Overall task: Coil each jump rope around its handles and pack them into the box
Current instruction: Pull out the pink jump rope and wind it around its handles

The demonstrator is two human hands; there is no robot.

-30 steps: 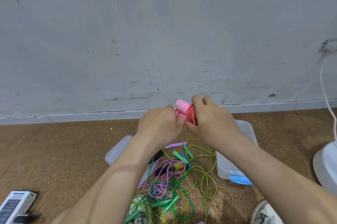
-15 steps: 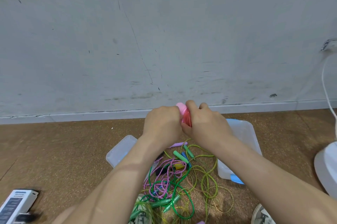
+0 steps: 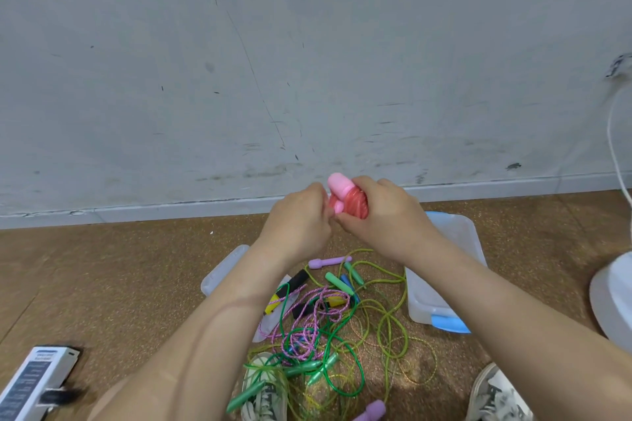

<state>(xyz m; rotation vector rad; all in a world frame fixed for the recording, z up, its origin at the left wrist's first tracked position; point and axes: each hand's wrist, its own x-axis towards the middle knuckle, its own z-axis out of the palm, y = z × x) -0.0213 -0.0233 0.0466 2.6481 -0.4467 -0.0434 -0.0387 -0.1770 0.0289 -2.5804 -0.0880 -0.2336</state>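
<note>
Your right hand (image 3: pixel 386 215) grips the coiled pink rope (image 3: pixel 354 203); your left hand (image 3: pixel 301 222) pinches its end above the box (image 3: pixel 455 239).

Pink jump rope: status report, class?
Left hand and right hand grip pink jump rope, coiled round its handles. Box open, beside right forearm. Loose ropes tangled below.

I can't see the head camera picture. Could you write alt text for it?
Two bare hands, left hand and right hand, hold a pink jump rope coiled around its handles above a brown floor. Below lie tangled ropes beside a clear plastic box, before a grey wall.
</note>
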